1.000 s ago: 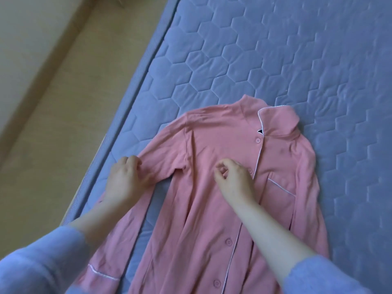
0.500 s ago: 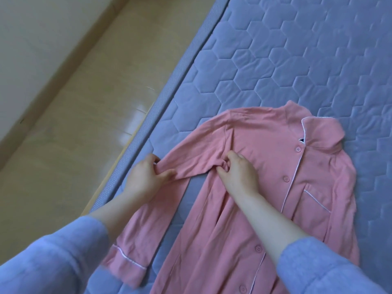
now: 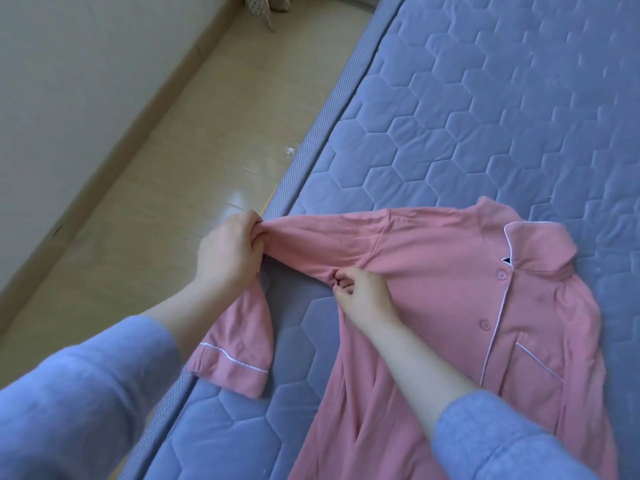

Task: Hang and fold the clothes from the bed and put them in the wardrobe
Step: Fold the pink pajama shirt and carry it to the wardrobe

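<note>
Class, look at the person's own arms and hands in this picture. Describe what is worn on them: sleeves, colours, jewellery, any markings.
Both arms wear loose long sleeves in plain periwinkle blue, the left sleeve and the right sleeve ending partway down the forearm. The fabric looks soft, with no pattern or trim visible. The left hand and right hand are bare: no gloves, rings, watch or bracelets show.

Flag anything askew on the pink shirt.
One sleeve is not flat: the left hand grips it bunched, and its cuff lies bent back at the mattress edge. The right hand pinches the underarm. No damage shows.
</note>
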Motion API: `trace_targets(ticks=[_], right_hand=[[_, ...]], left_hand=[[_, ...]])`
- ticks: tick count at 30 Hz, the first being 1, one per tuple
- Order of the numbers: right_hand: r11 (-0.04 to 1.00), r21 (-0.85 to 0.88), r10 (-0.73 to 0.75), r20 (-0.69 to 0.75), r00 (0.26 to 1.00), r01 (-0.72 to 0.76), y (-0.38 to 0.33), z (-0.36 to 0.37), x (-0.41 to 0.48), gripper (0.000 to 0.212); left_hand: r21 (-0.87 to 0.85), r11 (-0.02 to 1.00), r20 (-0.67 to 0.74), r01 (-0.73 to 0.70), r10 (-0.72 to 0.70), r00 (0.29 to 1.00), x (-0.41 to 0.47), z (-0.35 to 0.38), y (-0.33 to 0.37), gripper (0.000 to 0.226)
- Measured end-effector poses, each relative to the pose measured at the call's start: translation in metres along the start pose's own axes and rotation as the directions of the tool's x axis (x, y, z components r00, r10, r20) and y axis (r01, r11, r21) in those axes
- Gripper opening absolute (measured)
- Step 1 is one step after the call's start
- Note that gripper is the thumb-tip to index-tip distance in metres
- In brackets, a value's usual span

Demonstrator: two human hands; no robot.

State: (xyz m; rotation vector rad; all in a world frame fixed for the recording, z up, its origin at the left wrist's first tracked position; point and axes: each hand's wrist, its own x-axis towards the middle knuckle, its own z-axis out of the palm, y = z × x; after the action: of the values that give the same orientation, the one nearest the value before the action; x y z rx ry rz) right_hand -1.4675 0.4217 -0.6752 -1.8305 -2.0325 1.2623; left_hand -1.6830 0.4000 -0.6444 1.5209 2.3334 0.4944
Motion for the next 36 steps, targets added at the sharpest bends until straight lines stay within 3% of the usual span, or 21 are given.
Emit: trace_targets(ticks=[4,6,8,9,13,16,21,28,33,36], right_hand=[[0.99,0.125,0.048,0.08,0.996,-0.058,0.009,0.001,0.002,0.043],[0.979,0.188,0.064,0.107,0.992,-0.084,0.014,-0.005,0.005,0.043],[0.977,0.197,0.064,0.12,0.991,-0.087,0.018,-0.013,0.007,0.042],[0.981,0.179,0.055,0.12,0.991,-0.076,0.019,-0.017,0.006,0.041],[0.993,0.111,0.038,0.105,0.994,-0.049,0.021,-0.025,-0.004,0.026],[0.997,0.063,0.049,0.04,0.998,-0.052,0.026,-0.023,-0.023,0.025],[0.998,-0.052,0.05,0.079,0.996,-0.046,0.035,-0.012,-0.054,0.009],[0.966,-0.253,0.082,0.14,0.987,-0.044,0.032,0.016,-0.079,0.022],[0.862,-0.506,0.071,0.067,0.995,-0.028,0.031,0.03,-0.081,0.039],[0.824,-0.564,0.088,0.043,0.995,-0.049,0.028,0.035,-0.079,0.026]], left_hand=[[-0.017,1.0,0.077,0.017,-0.015,0.997,-0.002,0.01,0.004,0.029],[0.074,0.99,0.011,-0.122,0.122,0.992,-0.012,0.01,0.008,0.037],[0.044,0.97,-0.02,-0.241,0.242,0.97,-0.034,0.014,0.013,0.023],[-0.02,0.967,0.035,-0.254,0.255,0.966,-0.049,0.019,0.016,0.017],[-0.248,0.969,0.323,-0.003,0.085,0.943,-0.116,0.042,0.021,0.004],[-0.273,0.949,0.45,0.159,-0.021,0.893,-0.158,0.056,0.021,0.007],[-0.248,0.933,0.589,0.261,-0.069,0.805,-0.22,0.064,0.022,0.006],[-0.105,0.966,0.548,0.236,-0.141,0.824,-0.258,0.074,0.014,0.019],[0.106,0.976,0.523,0.191,-0.218,0.824,-0.264,0.086,0.017,0.019],[0.108,0.973,0.5,0.206,-0.232,0.834,-0.266,0.09,0.018,0.018]])
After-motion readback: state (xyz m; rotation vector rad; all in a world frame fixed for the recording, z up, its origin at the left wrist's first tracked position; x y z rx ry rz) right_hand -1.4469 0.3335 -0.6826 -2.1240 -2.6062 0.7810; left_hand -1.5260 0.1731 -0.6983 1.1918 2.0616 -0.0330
